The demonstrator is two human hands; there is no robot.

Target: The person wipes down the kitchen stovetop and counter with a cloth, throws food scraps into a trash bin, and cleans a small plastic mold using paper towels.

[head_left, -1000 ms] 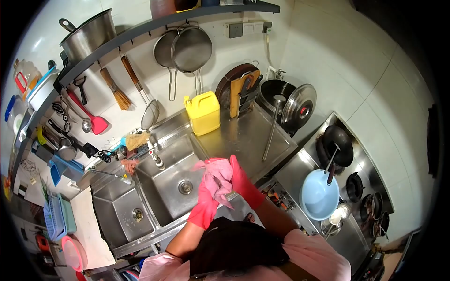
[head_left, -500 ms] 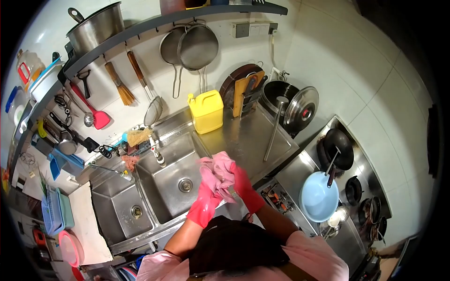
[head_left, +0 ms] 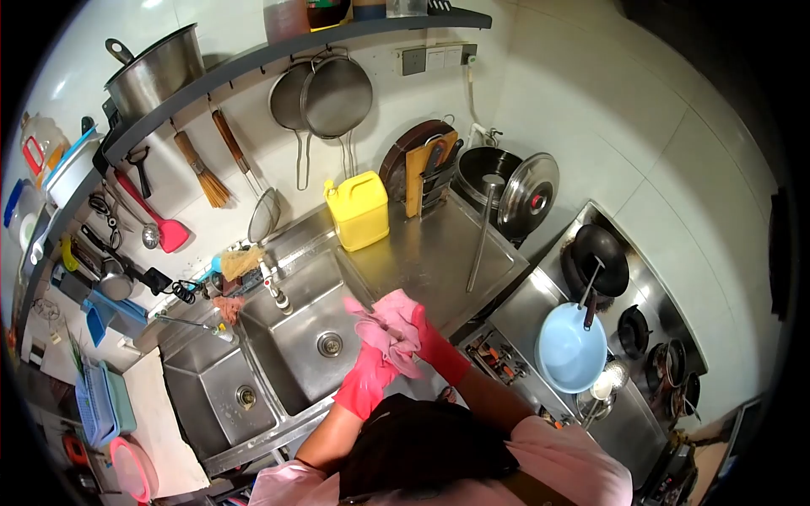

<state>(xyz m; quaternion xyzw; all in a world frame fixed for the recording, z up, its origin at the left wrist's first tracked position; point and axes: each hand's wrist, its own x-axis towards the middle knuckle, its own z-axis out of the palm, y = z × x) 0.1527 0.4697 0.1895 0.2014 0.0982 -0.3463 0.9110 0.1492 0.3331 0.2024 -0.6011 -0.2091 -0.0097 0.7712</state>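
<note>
My hands wear pink rubber gloves and are close together above the front right edge of the larger sink basin [head_left: 295,354]. Between them is a bunched pink cloth [head_left: 390,319], with a narrow greyish item partly showing in its folds that I cannot make out. My left hand [head_left: 371,371] is closed around the cloth from below. On the other side, my right hand [head_left: 429,333] grips it with the fingers partly hidden in the fabric. Beyond the cloth, a yellow jug [head_left: 360,211] stands on the steel counter [head_left: 430,261].
A smaller basin [head_left: 207,379] lies to the left, and a faucet [head_left: 275,291] rises behind the larger one. At right are a light blue bowl [head_left: 569,350] and a wok [head_left: 603,257]. Behind the counter stands a large pot [head_left: 488,164] with its lid [head_left: 530,198] leaning.
The view has shifted slightly, so the background sits lower and a little left. Both hands still hold the cloth, whose folds have changed shape between them.
</note>
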